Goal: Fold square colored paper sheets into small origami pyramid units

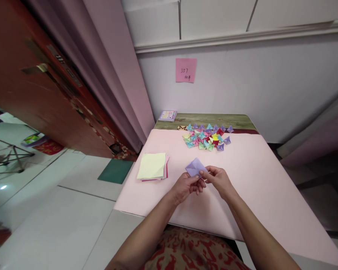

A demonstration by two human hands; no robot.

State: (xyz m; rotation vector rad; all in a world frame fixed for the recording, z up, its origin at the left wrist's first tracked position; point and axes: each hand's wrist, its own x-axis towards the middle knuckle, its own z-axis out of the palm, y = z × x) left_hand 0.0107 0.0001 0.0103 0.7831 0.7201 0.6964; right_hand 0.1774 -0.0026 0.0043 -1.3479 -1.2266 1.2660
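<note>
A folded lilac origami paper (195, 165), roughly square with crease lines across it, is held just above the front half of the table. My left hand (187, 186) grips its lower edge, thumb on top and fingers curled beneath. On the right side, my right hand (217, 178) pinches the paper's corner between thumb and fingers. Beyond my hands lies a cluster of small folded paper pieces (205, 137) in purple, blue, green, pink, yellow and red. To the left rests a stack of square paper sheets (151, 165), pale yellow on top with pink and red edges showing below.
A pink sheet (259, 195) covers most of the table, with a green wood-patterned strip (228, 119) at the back. A small pack of cards or booklets (168, 116) sits at the back left corner. A pink note (186, 70) is stuck on the wall. A red-brown door (45, 82) stands left.
</note>
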